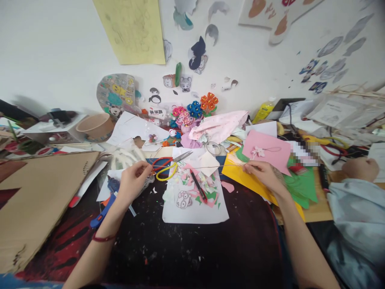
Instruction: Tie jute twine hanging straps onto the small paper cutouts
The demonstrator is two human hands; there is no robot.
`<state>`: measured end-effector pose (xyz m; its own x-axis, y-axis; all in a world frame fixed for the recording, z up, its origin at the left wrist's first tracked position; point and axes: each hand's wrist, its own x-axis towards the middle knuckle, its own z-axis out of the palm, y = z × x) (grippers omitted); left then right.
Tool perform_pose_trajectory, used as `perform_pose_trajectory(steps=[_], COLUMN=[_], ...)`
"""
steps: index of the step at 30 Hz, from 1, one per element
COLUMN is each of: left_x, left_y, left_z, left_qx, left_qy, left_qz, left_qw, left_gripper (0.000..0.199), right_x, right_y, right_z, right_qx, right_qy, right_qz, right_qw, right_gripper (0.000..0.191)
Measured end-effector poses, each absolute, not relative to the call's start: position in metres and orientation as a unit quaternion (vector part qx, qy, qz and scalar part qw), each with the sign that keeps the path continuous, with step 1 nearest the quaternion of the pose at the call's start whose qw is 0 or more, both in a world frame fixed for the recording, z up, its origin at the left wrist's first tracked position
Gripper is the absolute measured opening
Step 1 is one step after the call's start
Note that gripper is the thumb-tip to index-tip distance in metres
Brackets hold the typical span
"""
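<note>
Clear plastic bag [131, 147], white contents [120, 158] | left hand [134, 180], right hand [266, 176]: pinching thin cord [201, 167]

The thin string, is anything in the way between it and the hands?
Nothing visible is: the left hand and the right hand both hold the thin string, stretched out between them. The scissors and white paper seem to lie beneath it.

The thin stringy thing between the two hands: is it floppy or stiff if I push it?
The thin strand likely weighs very little, as it looks so slender. Pushed in the middle, it would probably bend easily, though being nearly straight between the left hand and the right hand, it might resist slightly.
</note>
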<state>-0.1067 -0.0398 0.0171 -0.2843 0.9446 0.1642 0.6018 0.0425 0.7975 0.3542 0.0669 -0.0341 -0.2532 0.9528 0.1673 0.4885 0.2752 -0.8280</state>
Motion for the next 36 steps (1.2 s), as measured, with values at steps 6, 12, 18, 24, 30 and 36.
perform_pose_trajectory(steps=[6,12,18,24,30,36], left_x=[-0.131,-0.111,-0.073,-0.069,-0.069,-0.022], left_y=[-0.051,-0.027,0.02,0.029,0.019,0.009], left_z=[0.03,0.02,-0.014,-0.003,0.043,0.059], left_qx=[0.696,0.756,0.765,0.751,0.702,0.805], left_qy=[0.618,0.65,0.644,0.659,0.699,0.565], left_qz=[0.239,0.07,-0.002,-0.001,0.084,0.117], left_qw=[0.275,0.018,-0.033,-0.046,-0.109,-0.137], left_gripper=[0.037,0.04,0.027,0.033,0.041,0.042], right_x=[0.352,0.344,0.34,0.343,0.346,0.34], right_y=[0.061,0.059,0.056,0.058,0.059,0.055], right_z=[-0.039,-0.043,-0.04,-0.029,-0.02,-0.014], right_qx=[-0.504,-0.502,-0.503,-0.491,-0.477,-0.48], right_qy=[-0.702,-0.693,-0.691,-0.703,-0.715,-0.717], right_qz=[0.344,0.346,0.338,0.342,0.351,0.349], right_qw=[0.367,0.385,0.394,0.385,0.372,0.364], right_gripper=[0.033,0.033,0.035,0.038,0.034,0.032])
